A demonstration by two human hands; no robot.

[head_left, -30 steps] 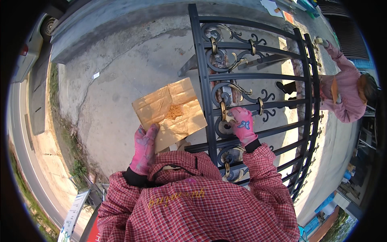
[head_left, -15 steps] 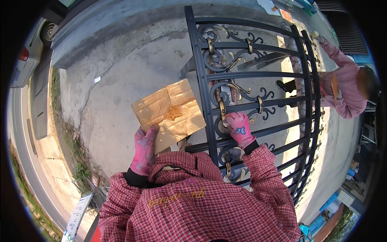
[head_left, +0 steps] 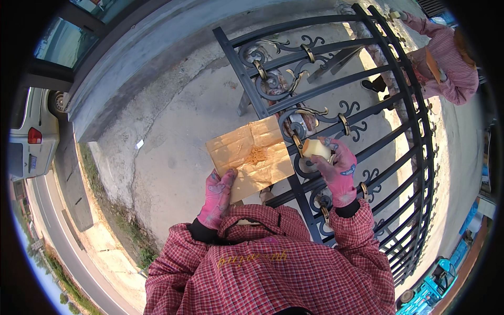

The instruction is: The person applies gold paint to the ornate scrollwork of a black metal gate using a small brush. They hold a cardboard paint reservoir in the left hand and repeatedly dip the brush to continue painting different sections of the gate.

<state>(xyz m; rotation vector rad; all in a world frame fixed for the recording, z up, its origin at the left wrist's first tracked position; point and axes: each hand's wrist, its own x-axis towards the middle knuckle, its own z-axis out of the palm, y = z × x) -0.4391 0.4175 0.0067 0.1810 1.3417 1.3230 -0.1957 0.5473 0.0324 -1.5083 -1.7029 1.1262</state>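
My left hand (head_left: 215, 196), in a pink glove, grips the lower edge of a creased brown cardboard sheet (head_left: 228, 149). Gold-brown paint or powder is smeared at the sheet's middle. Between the fingers of my right hand (head_left: 341, 176), also gloved in pink, is a cream-coloured sponge block (head_left: 319, 149) with a brownish end. The sponge is over a black metal railing panel (head_left: 331, 98), close to one of its gold-coloured collars (head_left: 297, 145). Scrolls with gold-tinted leaves fill the spaces between the bars. I cannot tell whether the sponge touches the metal.
Beyond the panel, at upper right, a co-worker (head_left: 446, 65) in a checked top holds a brown board. A concrete ledge (head_left: 152, 50) runs along the far side. A van (head_left: 39, 136) is parked at left beside a road. A bright blue vehicle (head_left: 433, 289) stands at lower right.
My right hand has lifted back from the scrollwork and turned, bringing the sponge into sight. The view has shifted, so the cardboard and panel appear in different places.
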